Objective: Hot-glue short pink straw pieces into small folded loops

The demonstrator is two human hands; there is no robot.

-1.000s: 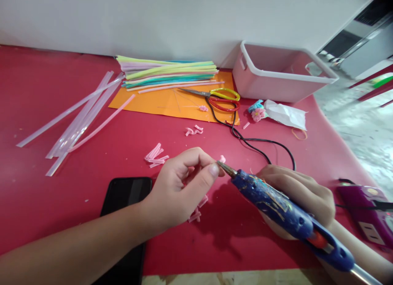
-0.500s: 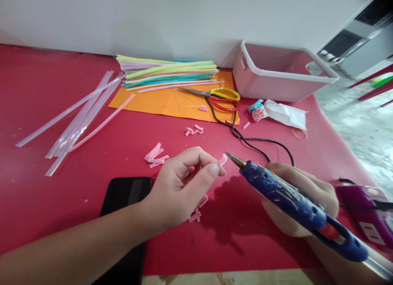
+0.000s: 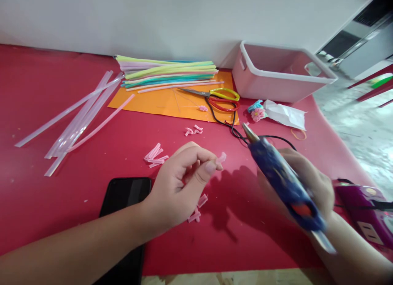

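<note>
Left hand: pinches a short, curled pink strip.
Right hand: wrapped around blue, metal-tipped glue gun.

Pink piece: one, short, soft-looking, bent into a small curve; lower end pinched between thumb and forefinger of the left hand; free end up, raised over the red surface
Glue gun: one, dark blue body, worn and smeared, orange-red part showing in a rear opening; held in the right hand, slanted; outline blurred
Nozzle: tapered, metallic, stained; pointing up and leftward; apart from the pink piece
Glue stick: pale rod; jutting from the gun's rear
</note>
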